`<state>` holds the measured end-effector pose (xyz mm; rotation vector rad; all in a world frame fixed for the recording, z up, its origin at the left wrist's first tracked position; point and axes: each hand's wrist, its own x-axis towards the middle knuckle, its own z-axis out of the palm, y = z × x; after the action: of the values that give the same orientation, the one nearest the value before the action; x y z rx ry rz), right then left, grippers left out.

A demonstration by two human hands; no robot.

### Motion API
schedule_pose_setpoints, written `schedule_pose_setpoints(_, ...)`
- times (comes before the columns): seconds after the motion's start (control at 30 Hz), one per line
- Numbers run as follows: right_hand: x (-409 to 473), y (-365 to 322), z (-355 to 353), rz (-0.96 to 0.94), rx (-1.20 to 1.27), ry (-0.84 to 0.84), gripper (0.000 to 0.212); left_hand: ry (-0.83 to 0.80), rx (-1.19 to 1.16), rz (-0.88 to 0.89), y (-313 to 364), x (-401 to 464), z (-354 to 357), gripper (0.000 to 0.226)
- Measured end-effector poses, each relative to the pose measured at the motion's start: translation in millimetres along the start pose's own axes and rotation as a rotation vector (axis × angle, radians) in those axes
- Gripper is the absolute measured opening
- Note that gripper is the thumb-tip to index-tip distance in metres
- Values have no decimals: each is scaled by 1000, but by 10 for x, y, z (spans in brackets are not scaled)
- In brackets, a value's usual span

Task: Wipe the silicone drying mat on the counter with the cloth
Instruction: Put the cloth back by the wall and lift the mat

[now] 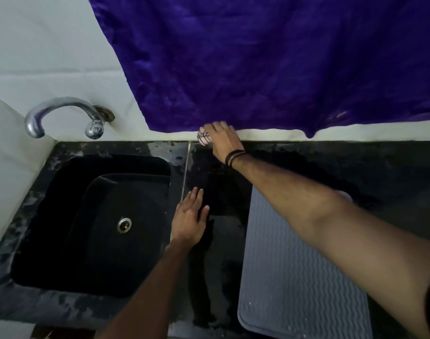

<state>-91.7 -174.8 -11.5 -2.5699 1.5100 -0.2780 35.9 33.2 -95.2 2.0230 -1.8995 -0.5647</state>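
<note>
Fingers of the right hand (pixel 223 139) are closing on a pale patterned cloth (pixel 204 136) at upper centre; the left hand (pixel 190 217) is lying open, empty. Grey silicone drying mat (pixel 299 285) is lying at lower right.

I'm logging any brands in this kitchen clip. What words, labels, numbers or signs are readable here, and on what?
None can be read.
The pink cloth under the right hand has a dark printed pattern: too blurred to tell if it holds letters.
The grey silicone drying mat, the tap, the black sink, the purple curtain and the left hand: no text shows.
</note>
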Motion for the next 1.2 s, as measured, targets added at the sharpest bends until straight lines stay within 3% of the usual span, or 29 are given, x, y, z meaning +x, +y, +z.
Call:
schedule_pose_setpoints(0.1, -159, -47, 472, -30, 1, -424, 81, -12, -11, -9, -119, 29, 67, 57)
schedule_pose_setpoints(0.17, -275, -53, 664, -26, -39, -549, 86, -25, -20, -18, -172, 32, 97, 58)
schedule_pose_setpoints(0.3, -232, -55, 645, 51, 26, -385, 80, -41, -38, -22, -186, 82, 98, 58)
schedule_pose_setpoints(0.5, -138, 104, 490, 105, 34, -576, 78, -63, -53, 5, -23, 194, 86, 58)
schedule_pose_setpoints(0.63, -499, 283, 324, 167, 159, -338, 75, -75, -81, 42, 163, 239, 154, 56)
schedule_pose_setpoints(0.73, -1178, 618, 245, 383, 238, -137, 65, -69, -65, 12, 365, 217, 263, 52)
schedule_pose_setpoints(0.83, -2013, 1092, 122, 743, 268, -20, 58, -63, -72, -78, 636, 129, 389, 45)
schedule_pose_setpoints(1.0, -3179, 1527, -79, 1132, 171, -73, 61, -143, -76, -227, 995, -175, 589, 40)
schedule_pose_setpoints(1.2, -3888, 1420, 42, 1359, 204, -159, 78, -255, 13, -338, 1312, -474, 652, 43)
